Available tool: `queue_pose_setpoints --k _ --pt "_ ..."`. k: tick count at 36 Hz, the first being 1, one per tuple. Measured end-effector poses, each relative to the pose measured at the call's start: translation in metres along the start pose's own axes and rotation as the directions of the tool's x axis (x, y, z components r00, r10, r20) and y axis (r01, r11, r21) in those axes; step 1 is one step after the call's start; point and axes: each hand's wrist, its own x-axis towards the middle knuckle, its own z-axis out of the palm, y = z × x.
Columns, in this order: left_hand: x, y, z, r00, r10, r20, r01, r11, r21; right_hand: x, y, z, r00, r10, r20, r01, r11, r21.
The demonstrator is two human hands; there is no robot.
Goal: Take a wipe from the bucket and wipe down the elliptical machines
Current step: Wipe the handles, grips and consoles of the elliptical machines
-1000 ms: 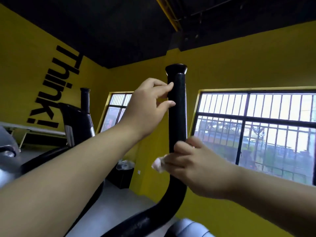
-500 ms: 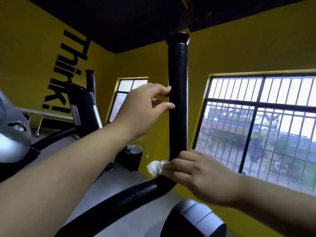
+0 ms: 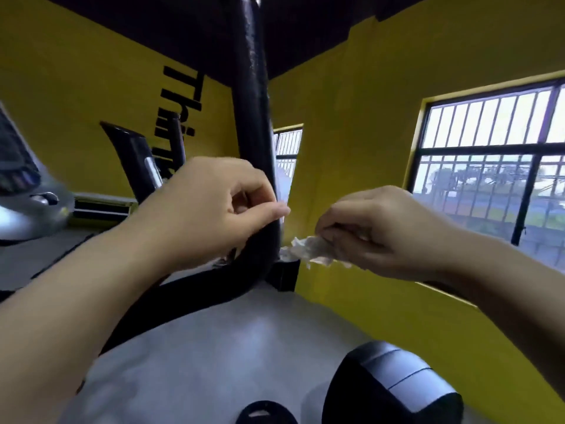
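Note:
The black handlebar (image 3: 250,87) of the elliptical rises in the middle and bends down to the left. My left hand (image 3: 208,209) sits in front of the bar just above the bend. Its fingers are curled with nothing visible in them, and the thumb lies across the bar. My right hand (image 3: 376,231) is to the right of the bar, apart from it. It pinches a crumpled white wipe (image 3: 308,250) that sticks out to the left, close to the bar's bend.
A second elliptical's black column (image 3: 131,157) stands at the left, with a grey console (image 3: 18,191) at the left edge. A black-and-grey housing (image 3: 391,390) is at the bottom right. A black bin (image 3: 284,276) stands by the yellow wall. Barred windows (image 3: 489,166) are at the right.
My right hand slid down the bar with the wipe, then came off it to the right. My left hand moved down the bar to the bend. The view tilted down.

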Motion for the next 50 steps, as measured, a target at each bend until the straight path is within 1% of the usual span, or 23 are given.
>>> queue_pose_setpoints --k 4,7,12,19,21,26,31,34,37,40,42,45,47,50 --pt "-0.013 0.026 0.027 0.992 -0.049 0.112 0.032 0.988 0.148 -0.043 0.028 0.013 0.990 0.114 0.084 -0.118 0.992 0.042" --pt "-0.023 0.045 0.054 0.986 -0.079 0.145 0.043 0.971 0.234 -0.078 0.053 0.028 0.972 0.169 0.162 -0.185 0.979 0.090" --pt "-0.034 0.076 0.102 0.943 -0.240 0.231 0.166 0.940 0.299 -0.131 0.087 0.067 0.928 0.242 0.283 -0.279 0.955 0.097" --pt "-0.052 0.083 0.161 0.822 -0.462 0.333 0.278 0.836 0.473 -0.169 0.109 0.127 0.881 0.261 0.394 -0.365 0.905 0.217" --pt "-0.058 0.079 0.176 0.785 -0.507 0.357 0.289 0.809 0.513 -0.171 0.112 0.145 0.865 0.246 0.438 -0.380 0.890 0.252" --pt "-0.068 0.053 0.205 0.695 -0.612 0.378 0.331 0.739 0.587 -0.160 0.122 0.191 0.849 0.185 0.495 -0.380 0.865 0.328" --pt "-0.066 0.013 0.221 0.627 -0.694 0.353 0.386 0.671 0.634 -0.130 0.136 0.233 0.866 0.129 0.483 -0.329 0.875 0.356" --pt "-0.060 -0.016 0.225 0.619 -0.720 0.314 0.394 0.631 0.668 -0.105 0.148 0.256 0.885 0.118 0.451 -0.305 0.878 0.368" --pt "-0.046 -0.042 0.222 0.623 -0.738 0.262 0.414 0.594 0.690 -0.073 0.162 0.270 0.917 0.100 0.387 -0.271 0.868 0.416" --pt "-0.030 -0.066 0.217 0.651 -0.735 0.191 0.409 0.552 0.727 -0.038 0.176 0.279 0.943 0.080 0.322 -0.216 0.886 0.411" --pt "-0.022 -0.079 0.215 0.680 -0.725 0.111 0.431 0.517 0.739 -0.016 0.183 0.287 0.963 0.066 0.261 -0.180 0.879 0.441" --pt "-0.017 -0.095 0.214 0.720 -0.693 0.011 0.462 0.491 0.739 0.012 0.190 0.303 0.981 0.060 0.183 -0.148 0.842 0.519" --pt "-0.015 -0.104 0.213 0.736 -0.677 -0.015 0.456 0.479 0.750 0.028 0.192 0.314 0.989 0.045 0.141 -0.118 0.815 0.567" --pt "-0.013 -0.114 0.209 0.748 -0.660 -0.064 0.458 0.444 0.770 0.054 0.193 0.331 0.996 0.005 0.094 -0.067 0.738 0.672"
